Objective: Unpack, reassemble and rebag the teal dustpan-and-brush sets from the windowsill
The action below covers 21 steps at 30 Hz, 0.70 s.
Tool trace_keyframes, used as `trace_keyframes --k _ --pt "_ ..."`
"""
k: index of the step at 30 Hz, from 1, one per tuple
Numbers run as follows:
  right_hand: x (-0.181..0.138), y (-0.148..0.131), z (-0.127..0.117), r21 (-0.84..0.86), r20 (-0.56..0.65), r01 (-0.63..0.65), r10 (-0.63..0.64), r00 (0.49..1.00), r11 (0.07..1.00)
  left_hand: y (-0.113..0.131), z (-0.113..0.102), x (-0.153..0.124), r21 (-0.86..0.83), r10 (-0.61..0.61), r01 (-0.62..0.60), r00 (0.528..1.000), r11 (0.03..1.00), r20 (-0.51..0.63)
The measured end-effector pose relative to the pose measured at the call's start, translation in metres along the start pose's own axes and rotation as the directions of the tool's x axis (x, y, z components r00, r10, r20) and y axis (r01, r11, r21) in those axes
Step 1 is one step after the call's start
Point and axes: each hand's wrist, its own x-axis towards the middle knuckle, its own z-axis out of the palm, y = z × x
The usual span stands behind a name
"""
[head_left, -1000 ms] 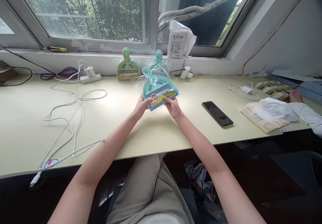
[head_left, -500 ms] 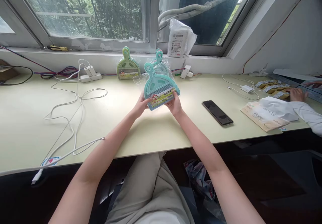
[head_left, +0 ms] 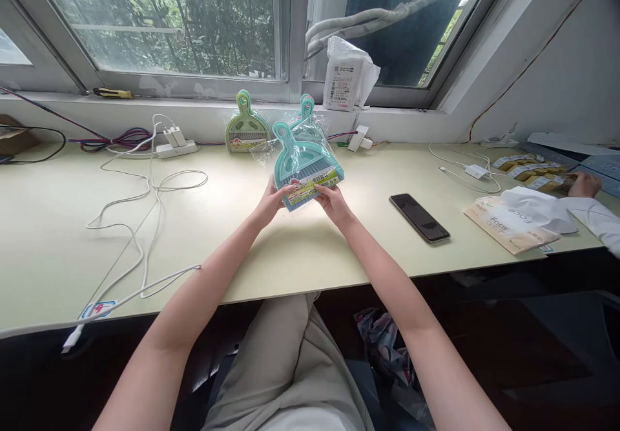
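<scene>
Teal dustpan set (head_left: 304, 157), green dustpan set (head_left: 247, 127), black phone (head_left: 419, 218)

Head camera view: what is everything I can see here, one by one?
teal dustpan set: one, teal, in clear wrap, held above the desk
green dustpan set: one, green, leaning at the wall
second teal set: one, teal, behind the held one
phone: one, black, flat on the desk
white cables: several, left side
power strip: one, white, rear left
white bag: one, windowsill
paper packet: one, tan, right side
co-worker's hand: one, far right
left hand: grips the set's lower edge
right hand: grips the same edge
</scene>
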Motion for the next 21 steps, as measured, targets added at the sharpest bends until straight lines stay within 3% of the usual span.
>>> trace_keyframes --k 10,13,17,19,21 --pt "-0.0012 -0.0001 0.0011 -0.024 -0.006 0.027 -0.027 1.000 0.999 -0.0032 -0.0020 -0.0003 0.036 -0.018 0.017 0.999 0.999 0.031" --pt "-0.0017 0.0001 0.0006 -0.016 -0.021 0.057 -0.057 0.998 0.998 -0.0025 0.0009 -0.0040 0.047 -0.092 0.087 0.990 0.995 0.111" --pt "-0.0018 -0.0007 0.0002 -0.035 -0.058 0.068 -0.070 0.996 0.997 0.0012 0.0051 -0.0087 0.109 -0.222 0.197 0.927 0.974 0.303" --pt "-0.0009 -0.0003 -0.0004 -0.031 -0.072 0.071 -0.073 0.995 0.997 0.0021 0.0058 -0.0081 0.111 -0.234 0.209 0.916 0.972 0.326" --pt "0.0006 0.0009 -0.0011 -0.014 -0.087 0.073 -0.074 0.993 0.997 0.0014 0.0052 -0.0053 0.061 -0.199 0.190 0.942 0.980 0.268"
